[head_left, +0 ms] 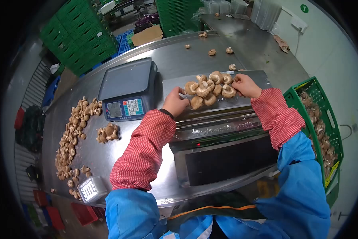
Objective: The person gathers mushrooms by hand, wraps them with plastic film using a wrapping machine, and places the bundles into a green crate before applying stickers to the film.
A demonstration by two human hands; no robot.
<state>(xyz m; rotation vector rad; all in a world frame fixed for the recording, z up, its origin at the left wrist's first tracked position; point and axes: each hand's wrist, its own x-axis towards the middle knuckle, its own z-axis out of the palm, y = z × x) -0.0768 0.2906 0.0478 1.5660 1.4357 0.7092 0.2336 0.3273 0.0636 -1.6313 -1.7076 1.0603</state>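
A pile of brown mushrooms [209,89] lies on a clear tray, hard to make out, on the metal plate of a wrapping machine [226,159]. At the left edge of this pile, my left hand [175,102] has its fingers bent around the tray's rim. On the right side, my right hand [245,85] pinches the tray's edge beside a mushroom. A grey scale [127,87] with a keypad stands left of my left hand.
Many loose mushrooms [69,139] spread along the left side of the steel table, with a small cluster [107,133] nearer the scale. A lit digital clock [92,189] stands at the front left. A green crate [334,131] of packed mushrooms is at the right; green crates [77,36] are stacked behind.
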